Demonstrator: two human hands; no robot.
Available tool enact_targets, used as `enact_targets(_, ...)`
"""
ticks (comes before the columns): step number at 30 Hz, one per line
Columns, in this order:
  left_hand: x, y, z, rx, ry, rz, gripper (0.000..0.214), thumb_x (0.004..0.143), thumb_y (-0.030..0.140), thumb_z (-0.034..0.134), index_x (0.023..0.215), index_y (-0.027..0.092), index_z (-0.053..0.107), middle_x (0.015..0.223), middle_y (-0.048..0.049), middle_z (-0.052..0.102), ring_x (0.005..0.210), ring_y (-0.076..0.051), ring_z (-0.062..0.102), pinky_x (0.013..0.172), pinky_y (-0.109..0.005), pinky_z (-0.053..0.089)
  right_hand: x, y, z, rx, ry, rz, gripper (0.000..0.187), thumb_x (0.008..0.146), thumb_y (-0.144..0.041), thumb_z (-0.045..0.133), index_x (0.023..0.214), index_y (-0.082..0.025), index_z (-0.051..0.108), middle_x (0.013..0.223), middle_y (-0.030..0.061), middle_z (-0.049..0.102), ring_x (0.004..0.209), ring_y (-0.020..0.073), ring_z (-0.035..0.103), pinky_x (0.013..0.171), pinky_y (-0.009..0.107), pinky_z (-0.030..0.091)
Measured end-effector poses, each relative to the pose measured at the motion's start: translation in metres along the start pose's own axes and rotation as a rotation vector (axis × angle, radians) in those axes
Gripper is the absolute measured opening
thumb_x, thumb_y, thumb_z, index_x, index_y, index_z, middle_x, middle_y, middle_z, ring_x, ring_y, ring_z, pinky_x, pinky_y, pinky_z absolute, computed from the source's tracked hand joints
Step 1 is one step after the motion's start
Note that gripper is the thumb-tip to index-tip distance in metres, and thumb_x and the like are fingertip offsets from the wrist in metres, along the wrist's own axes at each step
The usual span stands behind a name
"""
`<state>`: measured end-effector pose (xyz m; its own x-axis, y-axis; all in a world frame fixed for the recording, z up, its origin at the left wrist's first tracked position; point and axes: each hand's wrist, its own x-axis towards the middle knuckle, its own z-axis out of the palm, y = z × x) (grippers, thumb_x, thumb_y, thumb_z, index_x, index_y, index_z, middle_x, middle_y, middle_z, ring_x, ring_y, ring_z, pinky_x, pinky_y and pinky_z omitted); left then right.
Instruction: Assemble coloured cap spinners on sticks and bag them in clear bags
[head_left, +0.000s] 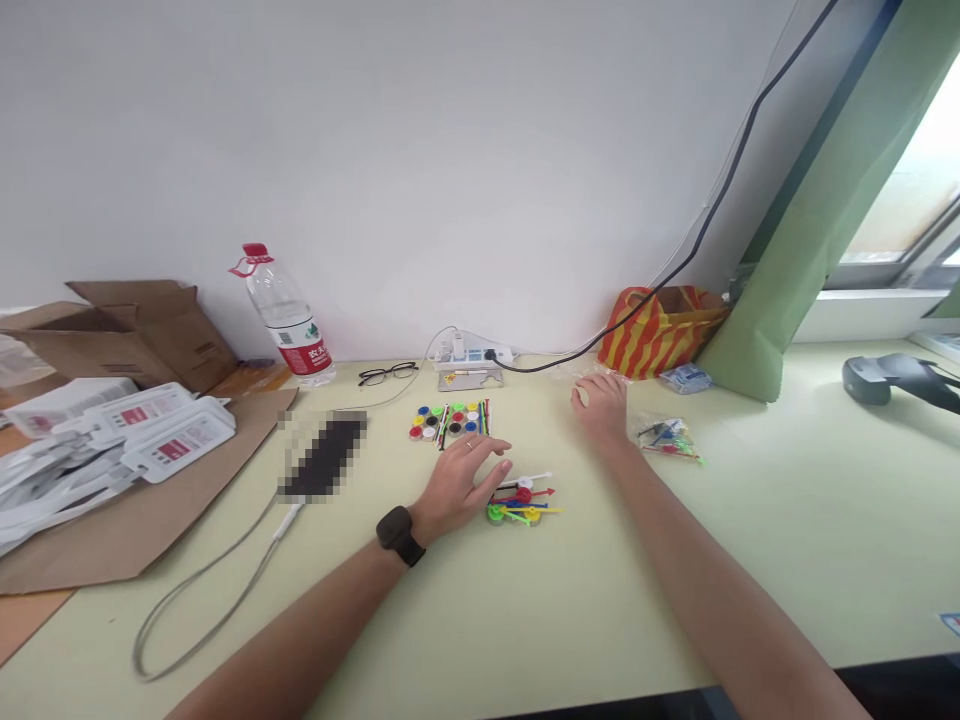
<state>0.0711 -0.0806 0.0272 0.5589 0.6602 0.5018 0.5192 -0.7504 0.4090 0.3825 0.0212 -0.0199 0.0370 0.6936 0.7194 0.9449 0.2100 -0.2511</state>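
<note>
A plain white wall (480, 180) stands behind a pale tabletop (570, 610), whose back edge carries a power strip (474, 357) and a pair of glasses (388, 374). Near the middle of the tabletop, we find a group of coloured arrow pieces (523, 495), in white, red, blue, green and yellow, with round hubs. The left hand (463, 480) is at their left side, its thumb and index finger apart with nothing visible between them; we cannot tell whether it touches the pieces. Behind this hand, toward the back edge, loose coloured discs (454, 429) lie in two clusters with slim sticks (487, 415) beside them. The right hand (602, 405) is close to the back edge, near some clear film, its fingers loosely bent; we cannot tell whether they grip anything. Toward the right edge, a clear bag (667, 437) contains more coloured parts. We judge the work to be partly complete: the discs and sticks are out and ordered, and the arrow pieces are grouped, whereas the bagged parts are not laid out. We cannot confirm whether each arrow is fixed to its hub.
</note>
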Motion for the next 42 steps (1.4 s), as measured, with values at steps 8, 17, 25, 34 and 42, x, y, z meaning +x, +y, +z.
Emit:
enact_targets(8,0.025,0.023,-0.012,0.430,-0.017,0.571,0.011,0.100,0.025,0.054,0.098,0.019,0.063,0.085,-0.0055,0.068,0.081,-0.021,0.060,0.072,-0.036,0.043,0.007,-0.015,-0.015,0.042,-0.011,-0.095,0.019,0.080,-0.007,0.050,0.086,-0.021,0.062,0.087,0.0059,0.070,0.090,0.0249,0.061,0.094,0.039,0.037)
enact_targets(17,0.092,0.058,-0.055,0.535,0.163,0.794,0.015,0.099,0.025,0.057,0.112,0.023,0.063,0.114,-0.0082,0.071,0.106,-0.025,0.062,0.091,-0.040,0.044,0.068,-0.064,-0.107,0.138,0.216,-0.037,0.025,0.078,-0.013,0.053,0.099,-0.022,0.061,0.089,0.0050,0.065,0.081,0.0241,0.060,0.077,0.034,0.042)
enact_targets(25,0.111,0.052,-0.072,0.196,0.365,0.139,0.063,0.094,0.046,0.066,0.149,0.026,0.044,0.144,-0.0131,0.057,0.127,-0.032,0.053,0.105,-0.048,0.044,0.092,-0.089,-0.138,0.492,-0.175,-0.120,0.027,0.074,-0.012,0.057,0.096,-0.020,0.070,0.077,0.0009,0.062,0.072,0.0183,0.057,0.068,0.030,0.043)
enact_targets(34,0.110,0.021,-0.075,-0.216,-0.027,-0.053,0.026,0.097,0.044,0.060,0.104,0.022,0.072,0.095,-0.0042,0.076,0.084,-0.017,0.070,0.078,-0.031,0.055,0.091,-0.094,-0.144,0.868,-0.394,-0.091,0.024,0.083,-0.020,0.063,0.105,-0.021,0.072,0.083,0.0020,0.062,0.077,0.0175,0.059,0.071,0.030,0.048)
enact_targets(42,0.109,-0.011,-0.092,-0.282,0.054,-0.223,0.026,0.091,0.043,0.065,0.098,0.019,0.073,0.084,-0.0076,0.075,0.069,-0.017,0.069,0.062,-0.028,0.056,0.083,-0.047,-0.119,0.579,-0.692,0.143,0.043,0.098,-0.059,0.053,0.112,-0.023,0.071,0.106,0.0089,0.074,0.087,0.0208,0.070,0.072,0.031,0.056)
